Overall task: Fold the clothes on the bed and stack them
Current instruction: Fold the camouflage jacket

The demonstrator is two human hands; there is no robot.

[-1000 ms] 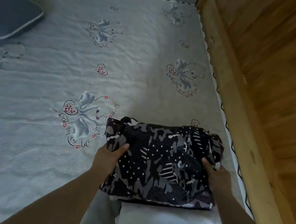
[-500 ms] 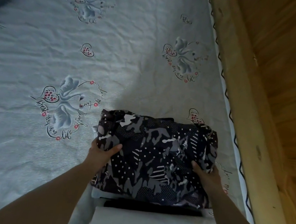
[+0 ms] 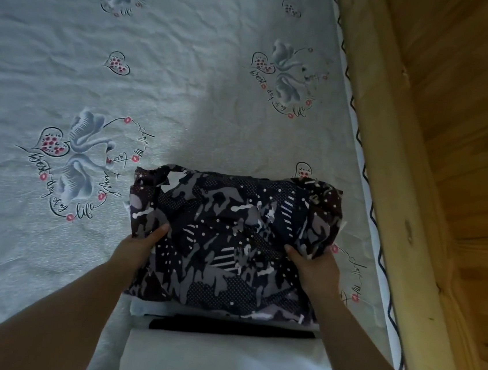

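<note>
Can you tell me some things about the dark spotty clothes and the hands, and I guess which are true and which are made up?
1. Both hands hold the patterned garment. True: the left hand and right hand grip its sides.
2. The garment lies spread flat and unfolded. False: it is folded into a bundle.
3. The bed sheet has swans and hearts printed on it. True.
4. The garment sits on bare sheet alone. False: white and black folded clothes show under its near edge.
</note>
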